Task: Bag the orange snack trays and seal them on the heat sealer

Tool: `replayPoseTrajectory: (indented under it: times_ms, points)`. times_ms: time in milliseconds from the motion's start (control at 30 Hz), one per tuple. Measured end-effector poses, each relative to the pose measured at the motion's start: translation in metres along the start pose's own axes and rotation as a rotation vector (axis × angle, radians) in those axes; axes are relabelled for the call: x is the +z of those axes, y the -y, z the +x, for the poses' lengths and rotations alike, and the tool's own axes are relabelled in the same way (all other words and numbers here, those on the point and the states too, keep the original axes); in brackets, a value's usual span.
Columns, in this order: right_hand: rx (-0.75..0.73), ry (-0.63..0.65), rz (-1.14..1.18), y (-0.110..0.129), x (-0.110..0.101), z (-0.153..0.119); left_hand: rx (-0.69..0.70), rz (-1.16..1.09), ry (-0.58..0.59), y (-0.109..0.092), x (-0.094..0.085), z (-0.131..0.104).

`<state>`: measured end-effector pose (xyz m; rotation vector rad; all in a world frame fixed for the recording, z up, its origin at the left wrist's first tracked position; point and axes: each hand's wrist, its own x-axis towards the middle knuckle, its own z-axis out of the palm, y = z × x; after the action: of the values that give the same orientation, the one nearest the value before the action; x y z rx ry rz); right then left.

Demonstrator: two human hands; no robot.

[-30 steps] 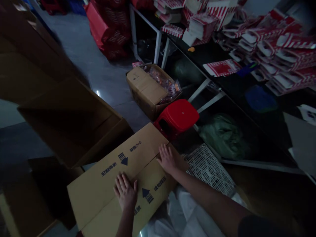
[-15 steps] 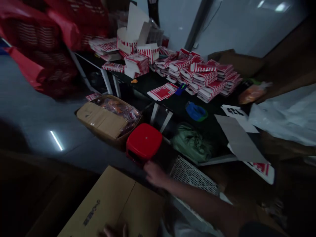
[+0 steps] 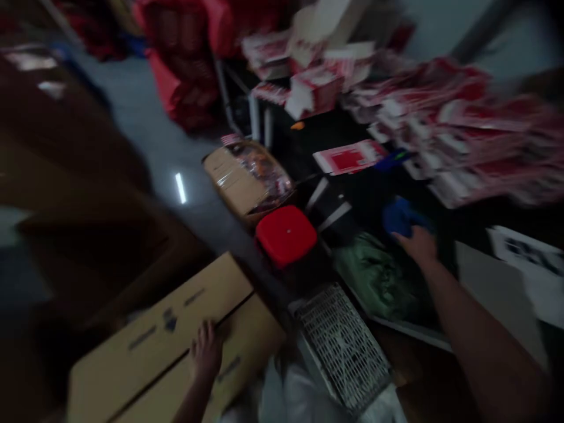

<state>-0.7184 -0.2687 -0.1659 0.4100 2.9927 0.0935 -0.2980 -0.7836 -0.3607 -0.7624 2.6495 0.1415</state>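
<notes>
My left hand [image 3: 207, 351] lies on top of a large brown cardboard box [image 3: 147, 364], fingers apart and holding nothing. The two top flaps meet along a dark straight gap, and printed marks show on them. My right hand [image 3: 419, 245] reaches to the dark table [image 3: 352, 205] and closes on a blue object [image 3: 400, 216]. Motion blur hides the exact kind of that object, and part of it lies behind my fingers. Left of it on the table is a flat red-and-white printed carton [image 3: 350, 157], with a small blue-and-green item [image 3: 392, 160] at its edge.
A red stool [image 3: 287, 235] stands between the box and the table, near an open carton [image 3: 235, 179] of wrapped items. A grey plastic crate [image 3: 346, 346] and a green bag [image 3: 374, 276] are nearer me. Red-and-white cartons [image 3: 480, 129] are piled along the table.
My right hand has moved from beside the red stool to the blue object on the table. More of my left hand shows on the box. The whole view has shifted and blurred.
</notes>
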Motion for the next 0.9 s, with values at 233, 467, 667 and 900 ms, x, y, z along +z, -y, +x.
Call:
replayPoseTrajectory:
  times_ms: [233, 467, 667, 900]
  points:
    - [-0.051, 0.215, 0.743, 0.079, 0.050, -0.193, 0.083, -0.040, -0.012, 0.028, -0.002, 0.004]
    - [-0.061, 0.762, 1.258, 0.269, 0.091, -0.412, 0.116, -0.239, -0.168, 0.071, 0.004, -0.005]
    - [-0.398, 0.716, 1.162, 0.351, 0.086, -0.479, 0.067, -0.922, -0.033, 0.113, 0.000, -0.002]
    - [-0.569, 0.588, 1.047, 0.398, 0.097, -0.508, -0.148, -1.438, -0.036, 0.145, -0.035, 0.017]
